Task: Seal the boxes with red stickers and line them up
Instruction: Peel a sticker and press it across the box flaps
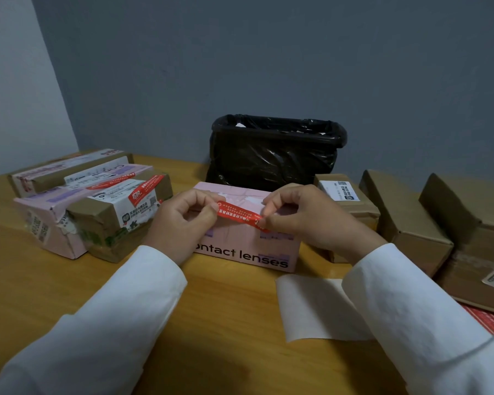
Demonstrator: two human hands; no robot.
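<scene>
A red sticker (241, 215) is held stretched over the top of the pink box (248, 249) at centre counter (228, 323). Its left end is pinched in the left hand (183, 220) grip, its right end in the right hand (303, 215) grip. Stickered boxes (97, 206) are grouped at left; brown boxes (408, 220) at right.

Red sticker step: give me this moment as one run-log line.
stage: applying | left hand and right hand: pinching red sticker ends | over: pink box top | sealed boxes: left group | brown boxes: right, waiting
</scene>
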